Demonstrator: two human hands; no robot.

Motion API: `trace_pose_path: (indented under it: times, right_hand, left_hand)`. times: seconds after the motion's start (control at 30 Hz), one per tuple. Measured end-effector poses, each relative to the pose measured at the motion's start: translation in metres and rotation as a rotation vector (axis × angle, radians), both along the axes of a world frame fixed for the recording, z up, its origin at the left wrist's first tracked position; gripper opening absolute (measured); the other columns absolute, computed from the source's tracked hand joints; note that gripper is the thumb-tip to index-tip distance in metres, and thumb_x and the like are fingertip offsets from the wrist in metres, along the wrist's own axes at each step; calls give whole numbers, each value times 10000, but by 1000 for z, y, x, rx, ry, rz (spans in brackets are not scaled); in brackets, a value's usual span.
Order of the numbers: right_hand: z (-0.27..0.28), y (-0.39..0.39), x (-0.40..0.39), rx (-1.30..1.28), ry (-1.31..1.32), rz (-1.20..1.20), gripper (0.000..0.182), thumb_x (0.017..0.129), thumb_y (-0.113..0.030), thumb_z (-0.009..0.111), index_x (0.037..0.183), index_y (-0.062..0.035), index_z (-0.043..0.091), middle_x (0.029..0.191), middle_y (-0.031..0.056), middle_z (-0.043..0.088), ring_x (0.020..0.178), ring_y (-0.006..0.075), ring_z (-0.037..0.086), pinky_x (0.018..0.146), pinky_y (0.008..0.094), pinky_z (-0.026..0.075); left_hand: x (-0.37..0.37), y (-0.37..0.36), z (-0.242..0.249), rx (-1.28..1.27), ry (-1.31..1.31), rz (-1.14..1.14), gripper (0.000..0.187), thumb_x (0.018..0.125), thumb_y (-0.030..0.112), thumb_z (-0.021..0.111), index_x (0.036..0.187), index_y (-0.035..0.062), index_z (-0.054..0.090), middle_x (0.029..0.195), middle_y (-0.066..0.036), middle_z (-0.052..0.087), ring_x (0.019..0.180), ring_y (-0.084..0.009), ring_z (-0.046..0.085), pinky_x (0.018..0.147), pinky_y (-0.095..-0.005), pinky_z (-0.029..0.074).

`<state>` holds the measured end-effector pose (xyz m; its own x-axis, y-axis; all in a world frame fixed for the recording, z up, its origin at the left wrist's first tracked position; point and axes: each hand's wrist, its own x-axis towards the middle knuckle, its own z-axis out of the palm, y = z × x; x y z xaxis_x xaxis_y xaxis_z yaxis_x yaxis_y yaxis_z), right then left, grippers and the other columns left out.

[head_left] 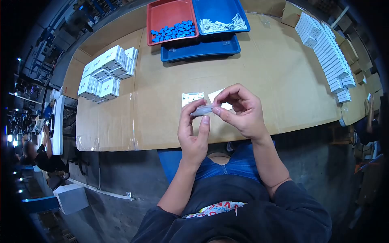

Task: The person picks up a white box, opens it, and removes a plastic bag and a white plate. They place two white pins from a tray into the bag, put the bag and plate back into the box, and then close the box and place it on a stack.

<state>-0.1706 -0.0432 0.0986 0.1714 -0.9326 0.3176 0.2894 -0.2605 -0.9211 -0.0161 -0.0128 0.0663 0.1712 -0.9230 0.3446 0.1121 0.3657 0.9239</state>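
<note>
Between my two hands, above the near middle of the table, is a small translucent plastic bag (201,110); its contents are too blurred to name. My left hand (193,135) holds the bag's body between thumb and fingers. With thumb and forefinger, my right hand (243,112) pinches its right end. Just beyond my left hand lies a small white box (193,96) with parts or cutouts showing inside, its lower part hidden by my fingers. A flat white piece (214,95) lies beside it, partly covered by my right hand.
A red tray (172,10) of blue pieces and a blue tray (221,12) of white sticks rest at the back above another blue tray (200,50). Stacked white boxes (107,73) stand left, more white boxes (326,56) right. People are at both far sides.
</note>
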Motion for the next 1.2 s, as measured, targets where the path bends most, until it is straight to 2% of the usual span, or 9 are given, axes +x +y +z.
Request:
trace_pose_path:
  times: [0.1,0.2,0.3,0.4,0.5,0.7,0.9,1.0,1.2]
  right_hand:
    - [-1,4,1,29,61,-24,292,884,49,753,1148,13,636,1066,74,689,1016,136,669,915,282,550]
    - [-5,3,2,51,36,-31,303,889,41,754,1169,14,640,1075,72,687,997,127,667,898,280,556]
    - [-13,1,9,56,-7,-76,271,900,32,747,1154,15,654,1091,67,685,977,111,660,866,263,560]
    - [-16,1,9,220,-36,-41,211,914,15,742,1114,17,676,1062,57,689,942,89,647,845,237,553]
    - [-26,1,9,302,-45,-3,151,933,-7,734,1077,17,691,1018,45,692,932,69,637,811,212,542]
    - [-31,1,5,266,-18,-17,122,944,-27,738,1048,17,693,993,36,693,920,60,633,756,203,526]
    - [-28,7,11,249,-53,-58,87,932,-17,721,1010,2,688,960,28,680,887,81,618,777,244,512]
    - [-29,9,7,195,-120,-53,92,941,5,722,1024,20,684,995,46,681,950,97,628,835,244,517]
    - [-28,14,9,125,-134,-79,86,954,-6,715,1024,22,673,1005,44,663,945,111,627,855,269,518]
  left_hand:
    - [8,-5,-1,-84,-125,-14,206,1018,127,673,1156,-24,646,1139,-81,670,1087,-165,621,978,-318,485]
    - [10,-3,-11,81,47,-81,169,1003,95,696,1118,-19,645,1096,-69,674,1048,-140,617,937,-299,493]
    - [4,-1,-7,111,160,-26,155,1004,71,695,1120,-17,642,1071,-60,675,1040,-117,614,900,-271,495]
    - [1,0,0,153,264,-7,161,1010,82,693,1126,-16,640,1064,-54,673,1016,-104,620,893,-259,493]
    - [2,-2,-4,193,224,-28,140,1038,115,657,1119,1,649,1016,-24,686,955,-79,633,853,-228,502]
    - [10,-5,-8,195,186,-20,161,1041,121,651,1122,-18,656,1049,-70,712,1001,-122,662,933,-274,512]
    - [9,-2,-7,196,194,-13,150,1030,108,667,1099,-25,655,1046,-77,710,979,-125,668,899,-277,524]
    - [7,3,-3,152,170,-51,149,1029,98,664,1104,-30,648,1036,-83,710,985,-131,677,898,-283,534]
    - [1,10,6,191,210,-63,153,1047,117,634,1126,-14,648,1018,-76,714,964,-114,656,896,-266,506]
